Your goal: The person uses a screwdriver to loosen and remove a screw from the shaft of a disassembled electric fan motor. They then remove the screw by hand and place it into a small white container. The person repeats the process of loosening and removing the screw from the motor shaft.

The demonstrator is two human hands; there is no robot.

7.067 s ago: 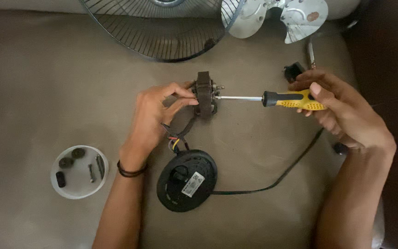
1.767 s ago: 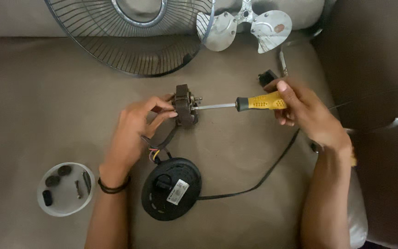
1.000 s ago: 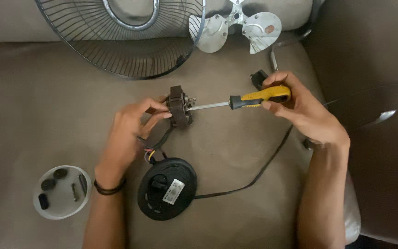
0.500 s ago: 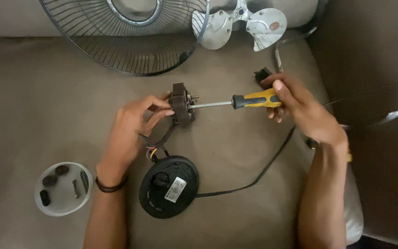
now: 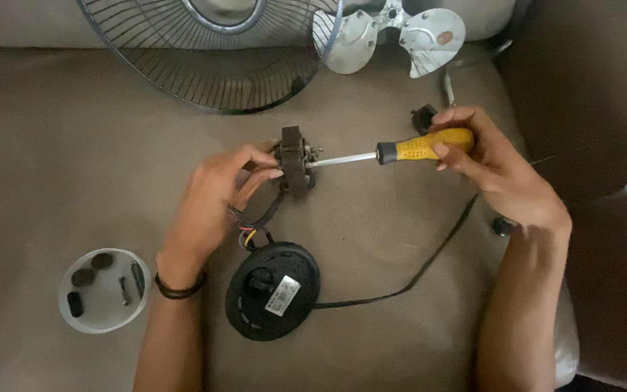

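Observation:
My left hand (image 5: 215, 192) grips a small dark fan motor (image 5: 295, 160) held upright over the brown cushion. Coloured wires (image 5: 252, 229) run from the motor down to a round black housing (image 5: 272, 290) with a white label. My right hand (image 5: 491, 163) holds a screwdriver by its yellow and black handle (image 5: 422, 145). The metal shaft (image 5: 342, 159) lies level, and its tip meets the motor's right side.
A wire fan guard (image 5: 212, 51) and a silver fan blade (image 5: 393, 33) lie at the far edge. A clear round lid (image 5: 103, 290) at the near left holds screws and small dark parts. A black cord (image 5: 415, 272) trails right from the housing. A dark armrest (image 5: 589, 109) rises at right.
Both hands, the motor and the screwdriver keep the same hold. The view has shifted slightly; the right hand's grip on the handle turns a little.

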